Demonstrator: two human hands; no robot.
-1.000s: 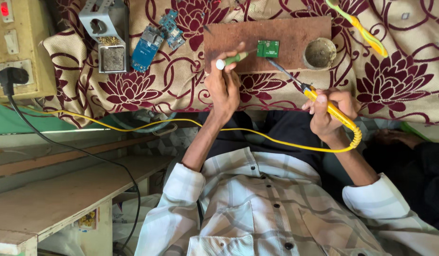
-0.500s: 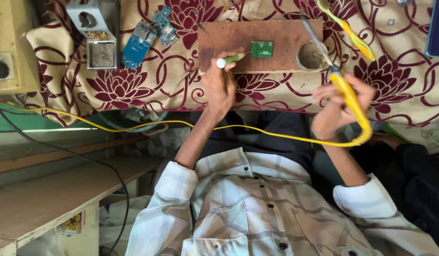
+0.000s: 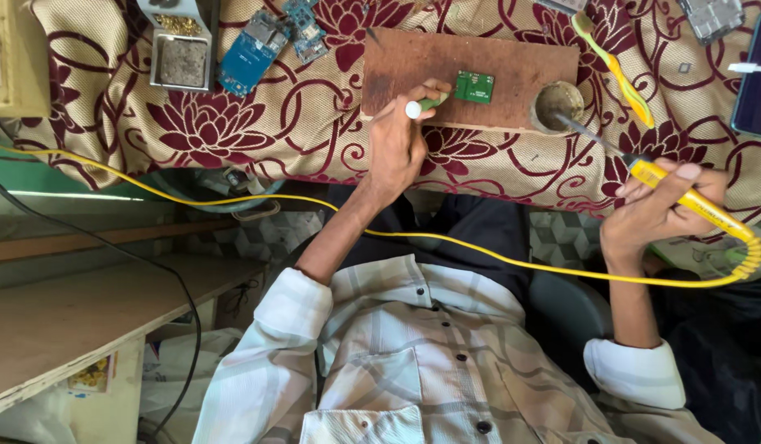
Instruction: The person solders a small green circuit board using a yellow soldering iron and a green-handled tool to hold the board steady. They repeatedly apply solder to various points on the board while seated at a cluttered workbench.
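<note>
Floral maroon-and-cream cloth (image 3: 232, 123) covers the bench. Left hand (image 3: 397, 144) pinches a green-handled tool (image 3: 425, 104) at the small green circuit board (image 3: 474, 85) on a brown wooden board (image 3: 413, 62). Right hand (image 3: 656, 210) grips a yellow soldering iron (image 3: 684, 196), its tip in a round tin (image 3: 559, 105).

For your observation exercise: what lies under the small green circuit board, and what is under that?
The green circuit board lies on a brown wooden board, pinned by a tool in the left hand. Beneath the wood is flowered cloth; whatever the cloth covers is hidden.
</note>
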